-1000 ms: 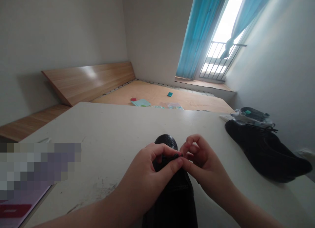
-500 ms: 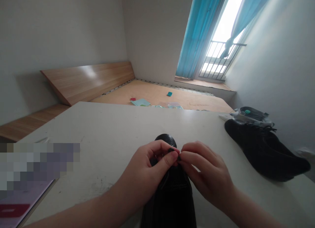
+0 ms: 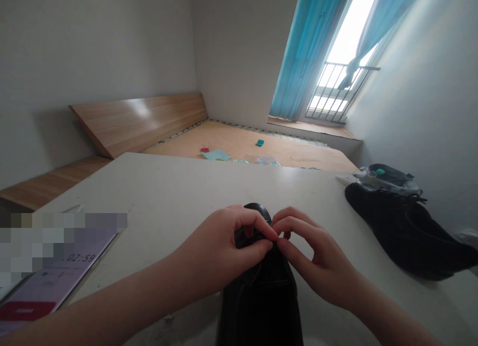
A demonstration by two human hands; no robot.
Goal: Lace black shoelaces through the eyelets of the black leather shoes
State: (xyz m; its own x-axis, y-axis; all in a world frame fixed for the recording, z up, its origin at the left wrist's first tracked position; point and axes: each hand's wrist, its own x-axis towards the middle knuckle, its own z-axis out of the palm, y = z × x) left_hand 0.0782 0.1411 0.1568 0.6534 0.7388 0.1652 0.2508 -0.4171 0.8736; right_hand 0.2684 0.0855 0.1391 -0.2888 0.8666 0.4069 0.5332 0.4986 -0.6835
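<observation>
A black shoe [image 3: 261, 306] stands on the white table in front of me, its rounded toe pointing away. Over its lacing area, my left hand [image 3: 227, 246] pinches with thumb and forefinger. My right hand [image 3: 317, 251] is closed in a pinch from the other side, and the fingertips of both hands meet. They grip the black shoelace, which is almost wholly hidden by the fingers. Behind the hands the shiny toe cap shows. A second black shoe [image 3: 392, 231], its lace tied, lies at the right with its toe pointing away to the left.
On the white table [image 3: 175, 186], a phone [image 3: 74, 281] showing a timer lies at the left, partly pixelated. Clear plastic wrapping [image 3: 398, 181] sits behind the second shoe. Beyond the table is a bed board [image 3: 239, 134] with small papers and packets, near a wall and window.
My fingertips have come closer together, and the dark lace that showed between them is now mostly covered. Both hands stay over the shoe. The view has shifted slightly.
</observation>
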